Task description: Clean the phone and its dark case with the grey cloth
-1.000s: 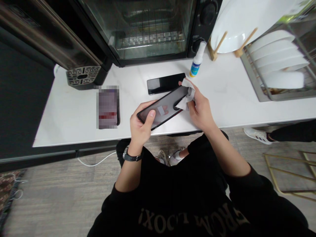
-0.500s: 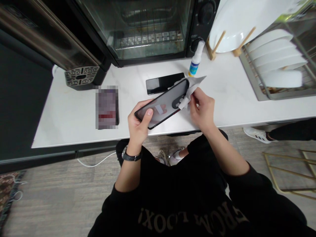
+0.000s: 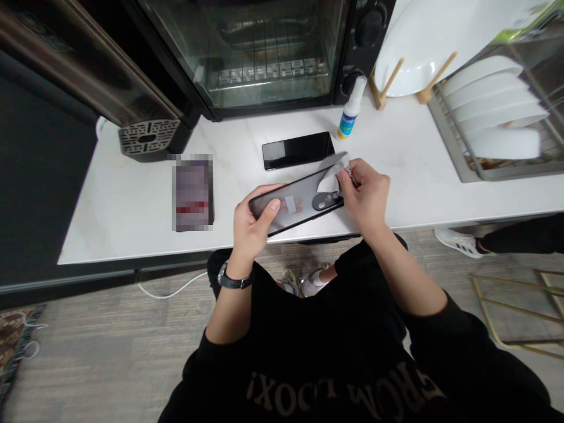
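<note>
My left hand [image 3: 252, 225] grips the near end of a dark phone case [image 3: 296, 200], holding it over the front edge of the white counter [image 3: 132, 205]. My right hand [image 3: 366, 194] pinches a small white wipe [image 3: 330, 178] against the case's far end, beside the camera cut-out. A black phone [image 3: 297, 150] lies flat on the counter just behind the case. A small white spray bottle [image 3: 351, 109] with a blue label stands behind it, near the oven.
A second phone [image 3: 192, 192] lies on the counter to the left. A black toaster oven [image 3: 264, 53] and another dark appliance [image 3: 147, 138] line the back. A dish rack [image 3: 493, 123] with white plates stands at the right. Someone's shoe [image 3: 458, 242] shows on the floor.
The case has tilted flatter and dropped slightly. My right hand has slid the wipe from the case's far tip down beside the camera cut-out.
</note>
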The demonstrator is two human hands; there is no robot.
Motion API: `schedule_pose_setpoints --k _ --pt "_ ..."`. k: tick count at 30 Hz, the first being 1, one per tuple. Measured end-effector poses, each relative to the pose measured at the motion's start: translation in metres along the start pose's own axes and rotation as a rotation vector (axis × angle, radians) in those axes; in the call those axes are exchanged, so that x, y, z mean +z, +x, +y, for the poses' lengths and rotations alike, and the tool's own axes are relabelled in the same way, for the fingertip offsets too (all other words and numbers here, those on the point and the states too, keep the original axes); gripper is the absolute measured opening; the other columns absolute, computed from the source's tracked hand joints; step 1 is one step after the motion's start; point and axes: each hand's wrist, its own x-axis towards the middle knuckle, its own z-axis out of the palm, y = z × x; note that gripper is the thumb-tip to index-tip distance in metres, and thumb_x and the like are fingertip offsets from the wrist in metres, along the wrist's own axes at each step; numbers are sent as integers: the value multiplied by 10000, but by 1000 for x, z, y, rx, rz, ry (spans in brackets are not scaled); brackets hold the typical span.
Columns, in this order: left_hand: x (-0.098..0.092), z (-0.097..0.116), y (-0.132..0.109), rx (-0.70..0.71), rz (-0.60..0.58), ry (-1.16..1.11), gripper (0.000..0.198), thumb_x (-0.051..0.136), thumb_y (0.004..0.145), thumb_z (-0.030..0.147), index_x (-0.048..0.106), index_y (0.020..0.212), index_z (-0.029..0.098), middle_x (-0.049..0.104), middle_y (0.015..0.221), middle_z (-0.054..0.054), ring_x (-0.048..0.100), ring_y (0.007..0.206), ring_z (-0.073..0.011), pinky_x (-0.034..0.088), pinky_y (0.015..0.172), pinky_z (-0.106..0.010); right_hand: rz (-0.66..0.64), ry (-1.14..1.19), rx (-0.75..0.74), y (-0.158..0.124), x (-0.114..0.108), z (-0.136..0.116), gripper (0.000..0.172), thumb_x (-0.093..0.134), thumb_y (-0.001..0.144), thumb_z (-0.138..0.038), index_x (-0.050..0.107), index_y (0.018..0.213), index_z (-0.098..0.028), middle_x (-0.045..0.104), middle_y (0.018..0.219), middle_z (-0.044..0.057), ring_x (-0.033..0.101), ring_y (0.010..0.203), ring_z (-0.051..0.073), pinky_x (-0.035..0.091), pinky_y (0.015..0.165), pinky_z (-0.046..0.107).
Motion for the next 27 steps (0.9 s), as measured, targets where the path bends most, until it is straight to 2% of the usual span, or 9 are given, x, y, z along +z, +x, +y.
schedule_pose_setpoints --k 4,7,9,11,15,19,21,25,27 --pt "1 -2 -2 -30 0 -81 326 700 1007 449 733 1264 250 812 1190 -56 827 994 -261 692 886 -416 9 -41 -15 1 0 -1 402 591 1001 -349 395 663 -252 284 557 -88 273 509 97 241 558 294" --pt "3 -1 -2 26 70 -5 329 688 1016 458 737 1259 242 811 1198 -61 808 1073 -259 664 984 -436 -87 18 -61 3 1 -2 212 521 1020 -342 576 849 -230 429 648 -60 390 562 113 306 580 275" --pt "4 0 -1 86 123 85 325 689 1015 464 756 1235 234 806 1222 -59 784 1139 -250 631 1049 -424 -115 71 -44 4 1 0 202 515 1029 -367 643 980 -219 490 697 -45 434 594 120 342 592 268" --pt "4 2 1 111 130 123 325 679 1022 463 763 1235 234 805 1238 -56 771 1167 -241 615 1071 -413 -84 60 -10 4 -1 2 234 557 1019 -386 651 886 -218 461 644 -55 396 563 114 331 577 270" --pt "3 5 3 110 92 100 323 678 1029 434 759 1266 229 802 1266 -61 768 1180 -236 609 1082 -415 4 -53 -17 4 -3 4 426 600 990 -357 448 611 -234 307 541 -74 279 509 98 259 547 293" --pt "3 8 1 225 77 101 246 683 1036 311 781 1257 270 815 1241 -22 780 1143 -188 625 1026 -323 -66 69 -50 1 -5 4 252 555 1018 -375 645 844 -216 505 677 -39 426 588 123 357 591 277" --pt "3 8 -1 280 -17 102 287 658 1044 229 769 1295 314 814 1254 0 777 1163 -169 624 1036 -311 -9 192 -7 -3 -9 7 259 540 1039 -412 693 966 -216 561 742 -27 487 639 137 410 617 276" --pt "4 8 -2 346 -368 204 421 545 1076 146 699 1413 346 725 1441 -24 675 1372 -192 561 1186 -446 247 193 58 -20 -26 13 272 537 1054 -386 692 910 -214 564 697 -32 556 642 148 461 630 283" --pt "6 9 -1 384 -526 339 427 614 1058 219 655 1466 338 643 1549 -53 568 1494 -230 478 1263 -534 183 76 2 -29 -35 13 250 507 1056 -304 719 963 -210 695 801 15 682 756 185 547 716 319"
